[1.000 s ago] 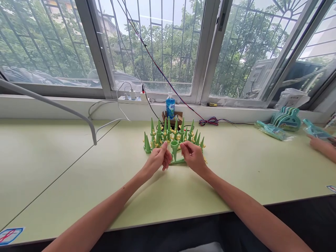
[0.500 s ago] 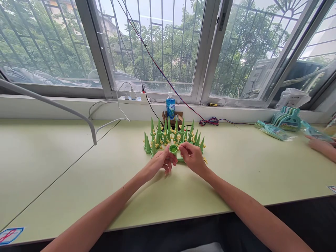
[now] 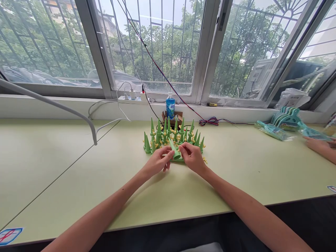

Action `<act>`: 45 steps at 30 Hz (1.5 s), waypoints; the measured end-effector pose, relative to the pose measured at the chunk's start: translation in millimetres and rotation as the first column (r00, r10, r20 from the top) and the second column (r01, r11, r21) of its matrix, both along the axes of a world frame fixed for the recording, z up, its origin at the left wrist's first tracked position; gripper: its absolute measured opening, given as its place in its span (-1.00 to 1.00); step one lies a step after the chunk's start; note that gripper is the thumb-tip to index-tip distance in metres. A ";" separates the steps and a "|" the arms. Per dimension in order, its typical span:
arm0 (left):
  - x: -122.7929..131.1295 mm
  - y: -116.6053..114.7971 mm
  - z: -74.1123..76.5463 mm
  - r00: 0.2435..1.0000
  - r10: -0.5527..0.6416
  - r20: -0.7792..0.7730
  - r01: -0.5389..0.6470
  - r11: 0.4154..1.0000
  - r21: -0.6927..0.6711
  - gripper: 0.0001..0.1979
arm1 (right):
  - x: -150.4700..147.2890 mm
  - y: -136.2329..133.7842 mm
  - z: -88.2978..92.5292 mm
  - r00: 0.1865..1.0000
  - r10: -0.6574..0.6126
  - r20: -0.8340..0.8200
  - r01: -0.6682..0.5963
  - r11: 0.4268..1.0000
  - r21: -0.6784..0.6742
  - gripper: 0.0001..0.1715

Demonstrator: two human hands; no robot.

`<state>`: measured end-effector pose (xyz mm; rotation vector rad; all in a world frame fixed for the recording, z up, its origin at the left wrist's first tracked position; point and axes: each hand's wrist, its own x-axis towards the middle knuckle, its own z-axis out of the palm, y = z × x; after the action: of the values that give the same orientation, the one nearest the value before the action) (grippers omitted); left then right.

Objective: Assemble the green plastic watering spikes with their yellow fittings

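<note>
Green hollow spike (image 3: pixel 174 150): off the surface (image 3: pixel 236 157), between the two hands near the middle of the view. Tilts, with the tapered tip pointing away from the person and slightly left, and the wide ring end facing back toward the person and slightly right.

Left grip (image 3: pixel 158 160): closed around the side of the spike, with the thumb along the near side close to the ring end. Right grip (image 3: pixel 193 157): just beside the ring end, with thumb and fingertips near one another. Cannot tell from this view the exact closure there, or any small part between the fingertips.

Directly below: a green piece (image 3: pixel 179 160) lying flat on the surface, partly hidden. Just behind: a cluster of upright green spikes (image 3: pixel 182 126), tips up, with yellow fittings (image 3: pixel 205 160) among them and at the right edge.

Behind the cluster: a cardboard box (image 3: pixel 179 118) and a bottle of blue liquid (image 3: pixel 170 109). To the right of these: a bundled red-and-blue cable (image 3: pixel 209 121). Back left, on the ledge: a white power strip (image 3: pixel 133 100).

Far right: teal packages (image 3: pixel 286 119) and another person's hand (image 3: pixel 317 144), touching one bagged teal item (image 3: pixel 312 132).
</note>
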<state>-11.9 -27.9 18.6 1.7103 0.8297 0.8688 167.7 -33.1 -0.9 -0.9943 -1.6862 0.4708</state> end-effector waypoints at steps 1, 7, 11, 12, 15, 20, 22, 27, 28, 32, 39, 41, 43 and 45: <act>-0.4 0.0 -0.3 1.000 0.003 -0.011 -0.003 1.000 0.028 -0.60 | 0.1 -0.1 0.3 1.000 -0.003 0.007 0.003 1.000 0.003 -0.66; -2.0 2.5 -6.8 0.994 0.068 -0.082 -0.052 0.982 0.179 -0.71 | -0.6 -0.1 0.2 0.999 -0.020 0.037 0.020 1.000 0.017 -0.67; -0.6 5.6 -11.0 0.981 0.155 -0.116 -0.102 0.924 0.370 -0.81 | -0.4 0.4 -1.3 0.999 -0.022 0.043 0.022 1.000 0.004 -0.67; -0.3 6.3 -11.8 0.977 0.177 -0.119 -0.115 0.906 0.408 -0.82 | -0.3 0.5 -1.6 0.999 -0.020 0.041 0.020 1.000 0.003 -0.68; 0.3 7.9 -13.3 0.965 0.232 -0.118 -0.148 0.863 0.484 -0.86 | -0.5 1.0 -2.2 0.999 -0.016 0.034 0.015 1.000 0.003 -0.68; 0.0 8.0 -13.7 0.953 0.290 -0.093 -0.196 0.818 0.541 -0.88 | -1.9 0.9 -2.9 0.999 -0.022 0.028 0.022 1.000 0.011 -0.70; -0.4 7.9 -13.9 0.949 0.303 -0.084 -0.206 0.802 0.561 -0.88 | -2.1 1.0 -3.3 0.999 -0.026 0.028 0.026 1.000 0.013 -0.69; -0.7 7.6 -14.3 0.954 0.285 -0.089 -0.170 0.765 0.622 -0.88 | -2.3 2.5 -3.1 0.998 -0.045 0.038 0.045 0.999 -0.001 -0.66; -0.3 7.3 -14.1 0.954 0.286 -0.092 -0.168 0.761 0.626 -0.88 | -2.5 2.7 -2.9 0.998 -0.046 0.036 0.046 0.999 -0.006 -0.65; 2.3 5.4 -12.6 0.949 0.308 -0.072 -0.217 0.797 0.563 -0.86 | -3.2 2.4 -1.8 0.998 -0.059 0.012 0.060 0.998 -0.017 -0.66; 4.2 6.1 -7.9 0.989 0.145 -0.010 -0.144 0.988 0.062 -0.57 | 0.2 2.7 -1.2 0.993 -0.088 -0.084 0.088 0.996 -0.001 -0.67; 4.6 5.5 -5.7 0.999 0.054 -0.011 -0.055 0.991 -0.121 -0.44 | 0.6 2.0 -1.0 0.995 -0.045 -0.094 0.045 0.999 0.002 -0.68; 5.1 4.1 -3.9 1.000 -0.006 0.001 0.006 0.973 -0.229 -0.37 | 0.4 1.0 -0.8 0.996 0.006 -0.087 -0.005 1.000 0.004 -0.68; 5.5 2.9 -3.1 0.999 -0.033 0.021 0.038 0.962 -0.269 -0.36 | 0.0 0.3 -0.8 0.996 0.040 -0.082 -0.041 0.999 -0.001 -0.67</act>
<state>-6.4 -25.0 15.5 1.4732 0.8618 0.7091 167.7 -32.9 -1.7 -0.9318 -1.6353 0.5335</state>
